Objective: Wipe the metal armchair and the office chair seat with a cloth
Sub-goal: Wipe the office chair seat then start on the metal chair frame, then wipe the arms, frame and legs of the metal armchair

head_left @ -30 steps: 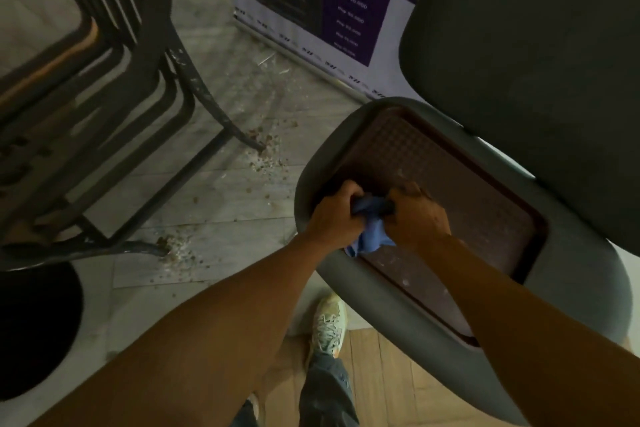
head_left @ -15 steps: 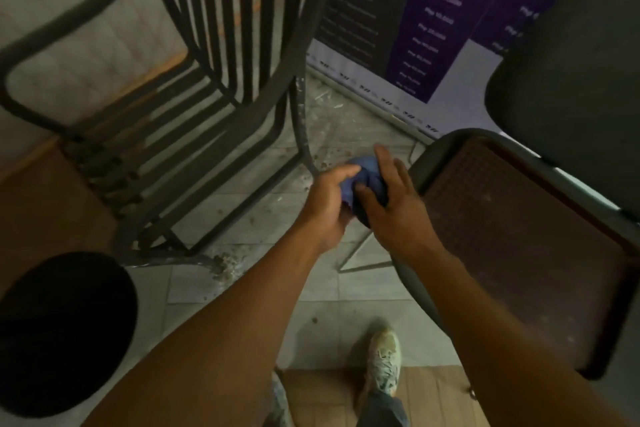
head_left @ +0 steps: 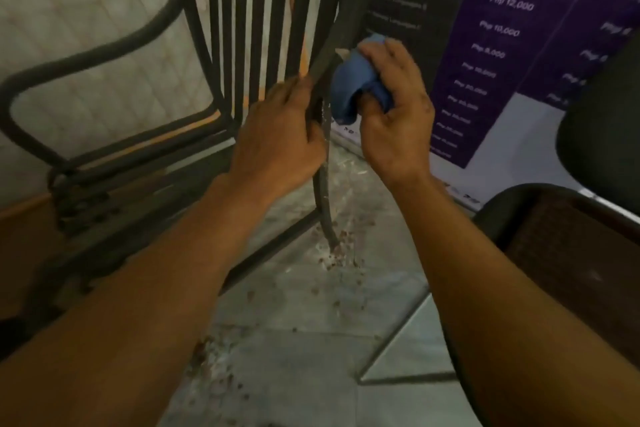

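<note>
Both forearms reach forward. Left hand [head_left: 277, 135] curled closed around a bar; right hand [head_left: 394, 104] raised, fingers clenched on cloth [head_left: 349, 87].

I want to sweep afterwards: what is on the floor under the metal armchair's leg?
Brownish flakes lie scattered on the tiled floor around the metal armchair leg's foot. The forearms cover parts of the floor.

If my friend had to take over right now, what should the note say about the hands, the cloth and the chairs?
Left hand: gripping the metal armchair frame by its right rear upright.
Right hand: shut on the bunched blue cloth, pressed beside that same upright.
Office chair seat: lower right, nobody touching it.
Done: cannot tell from this view how much is clean.
Left: probably wipe down the armchair's bars; crumbs lie on the floor around its leg.
</note>
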{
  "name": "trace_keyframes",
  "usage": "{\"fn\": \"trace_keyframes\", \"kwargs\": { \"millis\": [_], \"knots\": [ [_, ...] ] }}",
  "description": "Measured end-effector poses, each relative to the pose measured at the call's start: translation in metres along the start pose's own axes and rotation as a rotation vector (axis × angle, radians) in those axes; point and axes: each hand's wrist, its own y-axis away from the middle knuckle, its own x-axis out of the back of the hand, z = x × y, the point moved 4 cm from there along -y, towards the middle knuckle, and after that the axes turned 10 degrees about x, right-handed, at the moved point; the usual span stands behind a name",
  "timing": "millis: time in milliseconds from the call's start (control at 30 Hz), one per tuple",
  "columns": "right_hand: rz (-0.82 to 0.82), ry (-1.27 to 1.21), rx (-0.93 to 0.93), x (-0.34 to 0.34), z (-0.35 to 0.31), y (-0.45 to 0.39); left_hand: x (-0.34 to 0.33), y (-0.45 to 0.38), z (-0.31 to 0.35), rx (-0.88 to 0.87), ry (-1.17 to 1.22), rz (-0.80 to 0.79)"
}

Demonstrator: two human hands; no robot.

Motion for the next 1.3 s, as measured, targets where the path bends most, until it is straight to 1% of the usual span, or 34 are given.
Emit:
{"fn": "trace_keyframes", "kwargs": {
  "millis": [67, 133, 167, 267, 300, 400, 467, 533, 633, 767, 900, 1033, 1100, 1200, 1267, 1300],
  "knots": [
    [0.026, -0.024, 0.073, -0.019, 0.018, 0.009, -0.022, -0.003, -0.017, -0.025, -0.157, -0.005],
    [0.078, -0.067, 0.101, -0.036, 0.034, 0.019, -0.038, -0.003, -0.030, -0.055, -0.233, 0.012],
    [0.105, -0.088, 0.091, -0.043, 0.042, 0.024, -0.044, -0.002, -0.036, -0.056, -0.261, 0.037],
    [0.176, -0.169, -0.021, -0.059, 0.067, 0.038, -0.058, -0.005, -0.049, -0.050, -0.352, 0.122],
    [0.207, -0.185, -0.023, -0.062, 0.074, 0.040, -0.061, -0.007, -0.052, -0.045, -0.376, 0.135],
    [0.285, -0.121, 0.108, -0.070, 0.082, 0.039, -0.068, -0.016, -0.052, -0.065, -0.412, 0.186],
    [0.280, -0.047, 0.221, -0.080, 0.082, 0.036, -0.070, -0.019, -0.049, -0.088, -0.429, 0.232],
    [0.243, -0.020, 0.280, -0.092, 0.083, 0.033, -0.075, -0.019, -0.049, -0.094, -0.463, 0.287],
    [0.214, 0.017, 0.297, -0.105, 0.087, 0.033, -0.084, -0.016, -0.053, -0.100, -0.529, 0.380],
    [0.220, 0.050, 0.310, -0.112, 0.094, 0.034, -0.090, -0.014, -0.058, -0.134, -0.586, 0.479],
    [0.231, 0.056, 0.321, -0.114, 0.098, 0.040, -0.099, -0.014, -0.061, -0.137, -0.607, 0.506],
    [0.203, 0.058, 0.315, -0.119, 0.111, 0.057, -0.105, -0.014, -0.063, -0.142, -0.611, 0.520],
    [0.178, 0.044, 0.294, -0.122, 0.119, 0.070, -0.104, -0.013, -0.063, -0.142, -0.623, 0.529],
    [0.127, 0.006, 0.216, -0.123, 0.131, 0.091, -0.105, -0.011, -0.064, -0.146, -0.650, 0.539],
    [0.136, -0.018, 0.193, -0.114, 0.130, 0.092, -0.105, -0.009, -0.064, -0.148, -0.654, 0.532],
    [0.165, -0.017, 0.208, -0.108, 0.125, 0.086, -0.104, -0.009, -0.065, -0.153, -0.648, 0.527]
  ]
}}
